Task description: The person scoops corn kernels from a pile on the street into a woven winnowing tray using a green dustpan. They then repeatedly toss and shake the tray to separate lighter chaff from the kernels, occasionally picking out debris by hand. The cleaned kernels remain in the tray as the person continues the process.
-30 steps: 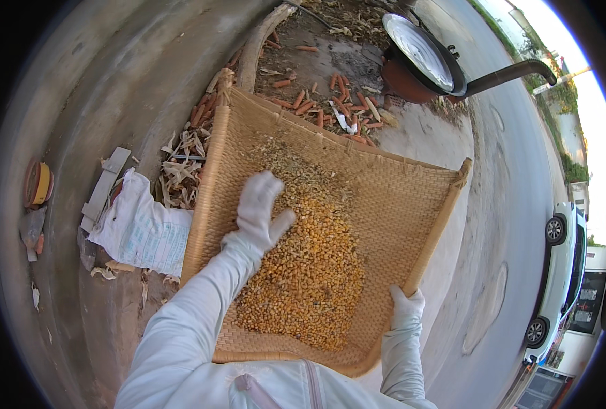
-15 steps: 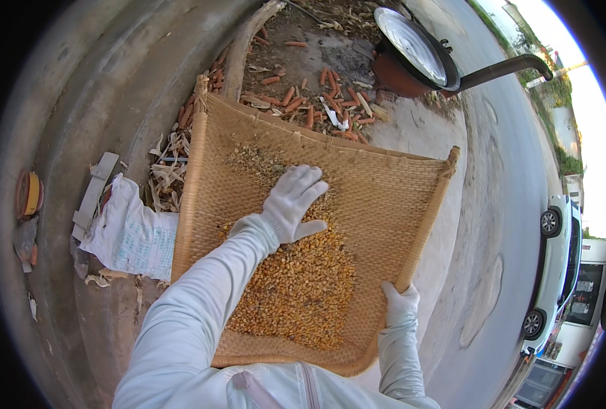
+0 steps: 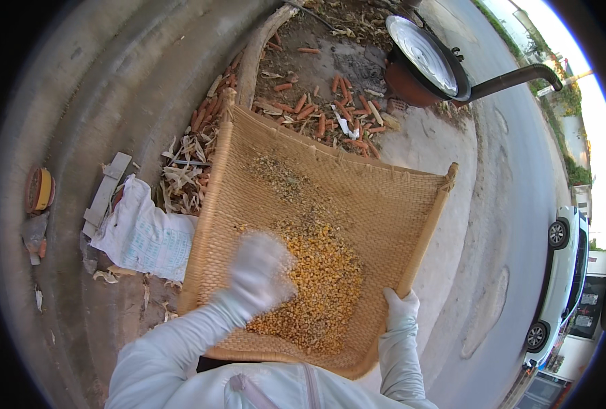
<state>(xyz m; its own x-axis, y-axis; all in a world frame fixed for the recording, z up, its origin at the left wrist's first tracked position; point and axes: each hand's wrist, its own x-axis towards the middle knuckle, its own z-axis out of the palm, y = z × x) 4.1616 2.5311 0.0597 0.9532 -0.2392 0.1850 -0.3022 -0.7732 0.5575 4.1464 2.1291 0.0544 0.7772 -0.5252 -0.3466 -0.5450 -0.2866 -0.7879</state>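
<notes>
A wide woven winnowing basket is held in front of me, its near edge against my body. Yellow corn kernels are heaped in its near half, and chaff with small bits trails toward the far left. My right hand, in a white glove, is closed round the right rim. My left hand, gloved too, is over the left side of the kernels. Motion smears its fingers, so their shape and any contact with the kernels cannot be made out.
Bare corn cobs and dry husks lie beyond and left of the basket. A stove with a metal lid and bent pipe stands far right. At left are a white sack and steps; a car is parked right.
My left hand has moved back toward me and slightly left from the middle of the basket, uncovering kernels and chaff. The basket's far left corner has shifted right; my right hand keeps its grip.
</notes>
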